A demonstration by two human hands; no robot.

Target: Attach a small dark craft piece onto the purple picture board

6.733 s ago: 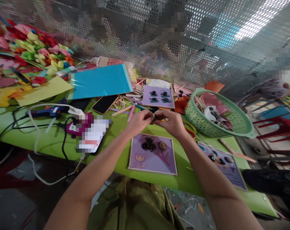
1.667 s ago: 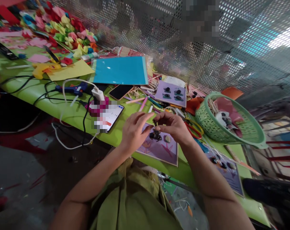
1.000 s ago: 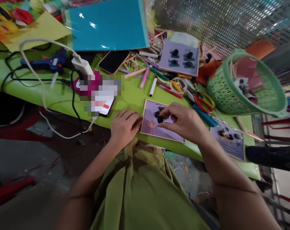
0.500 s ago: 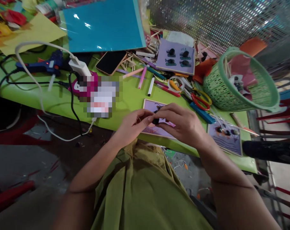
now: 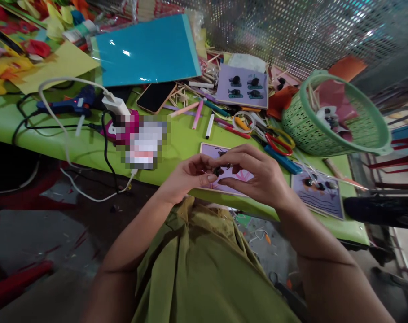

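Dark and small, the piece (image 5: pixel 219 171) that we hold is pinched between the fingertips of both our hands, just above the near edge of the lilac card (image 5: pixel 213 151) that lies at the front of the green tabletop (image 5: pixel 89 143). A second ago our left hand (image 5: pixel 186 176) lay flat on the tabletop beside that card while our right hand (image 5: pixel 254 175) pressed the dark shapes down on it alone; now the left hand has come up and the two have closed together on the piece, thumbs and forefingers narrowed around it, the other fingers loosely curled. We judge from this that the piece is off the card again and being shaped or adjusted in the air, not yet fixed in place. How much of the card's decoration remains under our hands we cannot tell, since they cover most of it.

Among the containers, only one shows clearly: a green plastic basket (image 5: pixel 375 143) to the right, tilted toward us. In it lie pink and red paper scraps, some thin wooden sticks leaning on its far wall, and a white bit with dark pieces on it. Just beside the basket, on the tabletop, lie red-handled scissors (image 5: pixel 279 142) and a blue tool next to them. Another lilac card (image 5: pixel 320 197) with dark shapes lies to the right of ours, and a third (image 5: pixel 242 85) further back, near the teal sheet (image 5: pixel 146 49).
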